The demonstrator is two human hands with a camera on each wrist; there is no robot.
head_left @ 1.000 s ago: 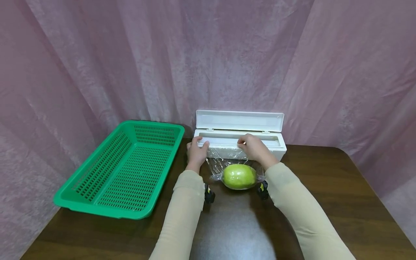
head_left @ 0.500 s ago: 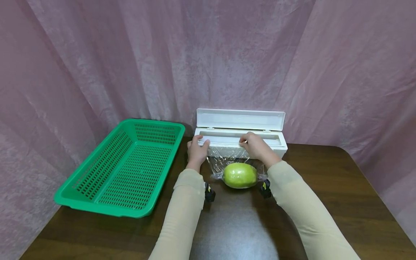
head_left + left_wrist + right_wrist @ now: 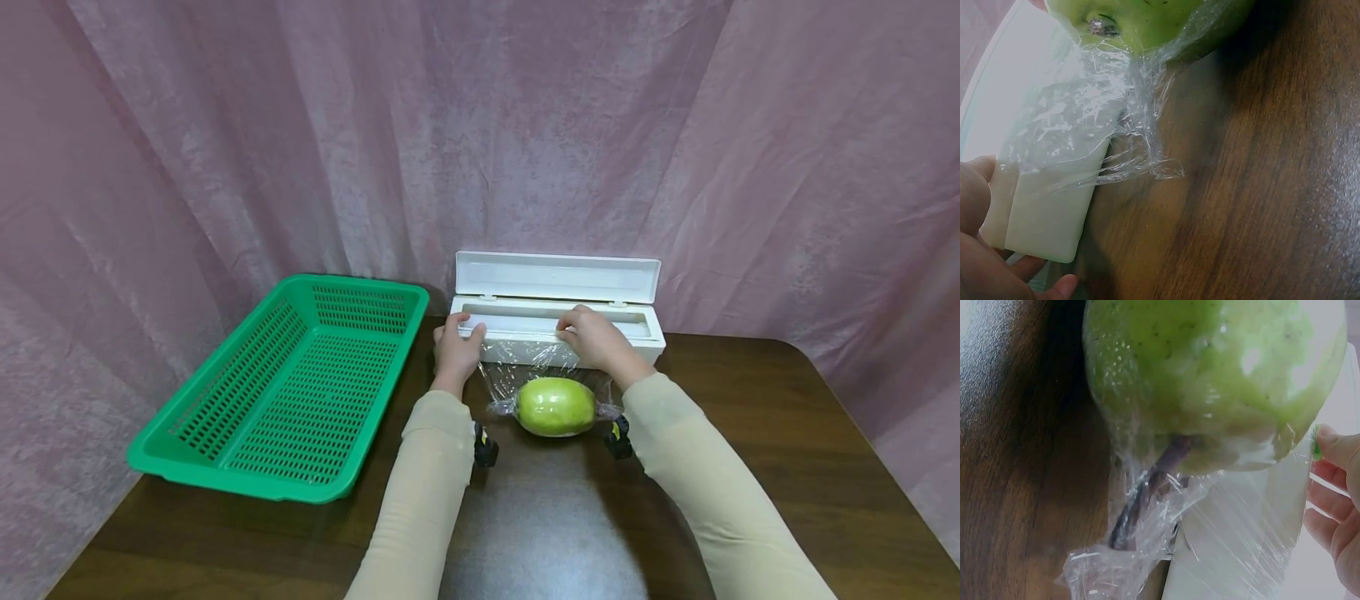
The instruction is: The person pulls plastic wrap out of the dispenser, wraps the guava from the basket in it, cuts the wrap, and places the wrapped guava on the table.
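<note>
Reaches forward in pale sleeves (image 3: pixel 431 467) over the brown bench (image 3: pixel 555 525), with a camera (image 3: pixel 485 447) at the inner side of the left wrist and a second camera (image 3: pixel 618 439) at the inner side of the right. Has the fruit (image 3: pixel 556 407) on the bench, just nearer than both hands and between the wrists, apart from the fingers. Has it lying on its side, green and rounded, wrapped in clear film (image 3: pixel 510 383) and bunched into a twist at either end. Shows a dark stem (image 3: pixel 1147 494) through the wrap on the right hand's side, and a brown scar (image 3: pixel 1102 26) on the left hand's side. Runs the wrinkled film up between the hands to the front of the white box (image 3: pixel 648 352).

Grips the left end of the box with the left hand (image 3: pixel 456 354), fingers bent round it. Pinches a green piece (image 3: pixel 1317 447) in the right hand (image 3: pixel 596 340), narrowly, between thumb and finger, at the near top edge. Has a roll (image 3: pixel 510 323) inside, just beyond the right fingertips. Has a slotted green basket (image 3: pixel 315 400) left of the left hand. Shows the raised lid (image 3: pixel 555 277) beyond both hands, then pink curtain (image 3: pixel 525 125) farthest off, hanging in folds
</note>
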